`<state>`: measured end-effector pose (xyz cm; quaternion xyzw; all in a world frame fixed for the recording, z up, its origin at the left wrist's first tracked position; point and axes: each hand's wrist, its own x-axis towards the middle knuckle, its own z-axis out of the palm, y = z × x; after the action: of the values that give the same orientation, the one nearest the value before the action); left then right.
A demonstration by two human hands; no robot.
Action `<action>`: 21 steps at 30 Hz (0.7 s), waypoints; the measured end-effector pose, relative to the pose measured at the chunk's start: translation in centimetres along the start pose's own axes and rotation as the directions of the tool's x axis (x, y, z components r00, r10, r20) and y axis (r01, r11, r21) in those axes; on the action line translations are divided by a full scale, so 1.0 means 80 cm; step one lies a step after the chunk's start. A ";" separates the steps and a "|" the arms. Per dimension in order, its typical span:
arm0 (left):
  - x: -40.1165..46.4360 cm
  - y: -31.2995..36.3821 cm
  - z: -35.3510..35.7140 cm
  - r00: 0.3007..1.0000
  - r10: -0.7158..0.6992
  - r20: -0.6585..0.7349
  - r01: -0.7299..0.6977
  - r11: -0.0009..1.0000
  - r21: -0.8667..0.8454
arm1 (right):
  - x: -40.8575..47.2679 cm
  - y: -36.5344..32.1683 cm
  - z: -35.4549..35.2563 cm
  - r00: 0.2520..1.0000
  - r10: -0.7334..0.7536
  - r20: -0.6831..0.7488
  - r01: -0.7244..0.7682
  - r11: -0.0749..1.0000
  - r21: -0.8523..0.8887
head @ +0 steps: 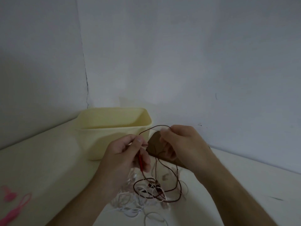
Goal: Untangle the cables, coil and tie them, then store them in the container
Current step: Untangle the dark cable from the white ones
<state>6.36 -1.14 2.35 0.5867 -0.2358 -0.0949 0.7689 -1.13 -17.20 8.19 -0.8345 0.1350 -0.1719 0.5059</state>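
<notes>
In front of the pale yellow container (114, 128), both hands work above a loose heap of cords on the white table (40, 160). The left hand (123, 154) pinches a thin brown cord (153, 128) between thumb and forefinger, with a red strand (140, 162) running down through the same curled fingers. The right hand (180, 142) has its fingers curled and pinches the same brown cord at the far end of the raised arc, so the cord bows up between the two hands and then drops to the tangle (154, 191).

The tangle lies on the table just below the hands and near the container, brown loops crossing over white strands (130, 207) (how many separate cords there are I cannot tell). A brown flat piece (156, 144) lies partly hidden behind the right hand. Pink ties (14, 203) lie well apart at the left edge.

These cords look very light, limp and thin; they should sag and snag on each other rather than hold a shape. I judge the best hold to be a fingertip pinch close to a crossing, feeding one strand through gently, since a hard pull would likely tighten knots. Nothing is in the container yet, as far as its visible inside shows.
</notes>
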 end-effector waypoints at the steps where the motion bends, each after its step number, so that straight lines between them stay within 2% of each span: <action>1: 0.000 -0.002 -0.003 1.000 -0.002 -0.011 0.002 1.000 -0.007 | 0.001 0.001 0.000 0.998 0.010 0.058 -0.012 1.000 0.020; 4: 0.002 -0.010 -0.009 0.999 -0.015 -0.040 0.013 0.997 -0.070 | 0.001 0.002 0.003 0.959 0.047 0.279 -0.091 0.985 0.148; 6: 0.003 -0.011 -0.011 0.997 -0.017 -0.071 0.008 0.991 -0.134 | -0.003 0.004 0.017 0.929 0.018 0.369 -0.046 0.997 0.068; 8: 0.003 -0.008 -0.012 0.997 0.001 -0.083 -0.013 0.988 -0.155 | -0.007 0.013 0.035 0.930 -0.012 0.368 0.029 0.999 -0.040; 10: 0.002 -0.006 -0.013 0.998 0.015 -0.063 -0.021 0.994 -0.103 | -0.005 0.020 0.046 0.948 -0.027 0.318 0.054 0.996 -0.076; 12: 0.001 -0.005 -0.013 0.998 0.006 -0.060 -0.011 0.998 -0.070 | -0.001 0.020 0.042 0.976 -0.052 0.213 0.058 0.998 -0.025; 14: 0.000 -0.004 -0.013 0.998 -0.002 -0.056 -0.001 0.998 -0.058 | 0.005 0.018 0.033 0.978 -0.136 0.159 0.132 0.991 0.035; 15: 0.000 -0.003 -0.013 0.999 -0.002 -0.044 0.000 0.999 -0.051 | 0.006 0.017 0.028 0.967 -0.168 0.191 0.164 0.986 0.040; 18: 0.000 -0.001 -0.012 1.000 0.009 0.015 -0.008 1.000 -0.020 | 0.008 0.023 0.024 0.895 -0.184 0.406 0.159 0.983 0.096; 21: 0.002 0.003 -0.017 0.999 0.018 0.039 -0.019 1.000 0.011 | 0.007 0.018 0.016 0.870 -0.148 0.471 0.195 0.979 -0.052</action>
<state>7.10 0.07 2.32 0.5871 -0.2567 -0.0976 0.7615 -0.13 -17.03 6.42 -0.8836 -0.0567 -0.0046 0.4648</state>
